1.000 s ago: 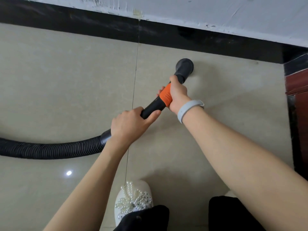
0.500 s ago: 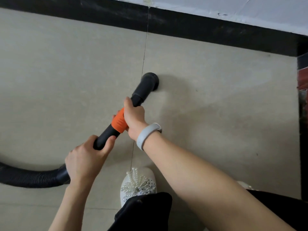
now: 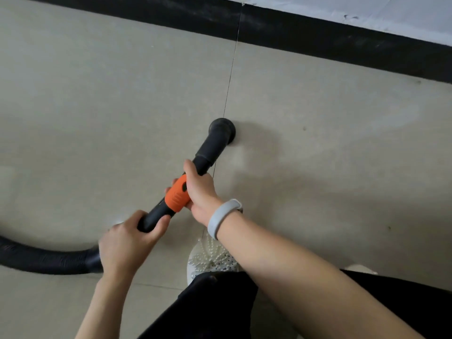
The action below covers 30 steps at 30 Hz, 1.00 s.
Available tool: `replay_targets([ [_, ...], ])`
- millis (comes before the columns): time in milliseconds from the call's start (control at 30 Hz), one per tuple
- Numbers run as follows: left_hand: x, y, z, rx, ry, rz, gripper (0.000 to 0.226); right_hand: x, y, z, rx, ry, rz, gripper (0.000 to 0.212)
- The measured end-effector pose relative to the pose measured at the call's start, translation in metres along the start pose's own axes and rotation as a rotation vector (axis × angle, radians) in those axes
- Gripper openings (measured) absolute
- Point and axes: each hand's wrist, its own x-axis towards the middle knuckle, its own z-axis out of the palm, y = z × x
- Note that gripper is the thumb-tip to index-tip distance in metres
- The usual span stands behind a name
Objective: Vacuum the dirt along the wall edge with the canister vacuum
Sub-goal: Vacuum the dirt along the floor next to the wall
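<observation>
Two hands grasp the vacuum tube (image 3: 188, 189): left hand (image 3: 127, 243) lower left, right hand (image 3: 199, 192) at the orange collar (image 3: 176, 197); nozzle (image 3: 222, 129) on floor (image 3: 97, 106), mid-frame

The vacuum wand (image 3: 210, 148) is a black rigid tube with an orange collar (image 3: 176, 196) midway, slanting up and right across the beige tiled floor (image 3: 97, 106). Its round black nozzle (image 3: 222, 127) sits mouth-down on the tile just beside a grout line, apart from the black skirting (image 3: 318, 37). A black ribbed hose (image 3: 44, 260) trails to the floor's left edge.
</observation>
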Motion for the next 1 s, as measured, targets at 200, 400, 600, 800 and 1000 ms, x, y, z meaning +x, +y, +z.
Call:
replay_targets([
  [200,-0.021,-0.022,-0.007,0.033,0.012,-0.030,0.059,-0.014,0.030,0.006,0.017,-0.015,0.043,0.022],
  [400,0.025,0.017,-0.007,0.010,0.062,-0.051,0.065,0.006,-0.034,0.018,-0.090,0.047,-0.075,0.030],
  [600,0.043,0.037,-0.008,-0.017,0.045,0.033,0.067,0.005,-0.070,0.000,0.023,-0.023,-0.072,0.019],
  [800,0.015,0.023,0.000,0.005,-0.075,0.091,0.063,-0.010,-0.028,-0.029,0.134,0.045,-0.036,0.016],
  [1000,0.030,0.064,0.007,0.024,-0.103,0.180,0.065,-0.011,-0.056,-0.060,0.204,0.135,-0.088,0.014],
])
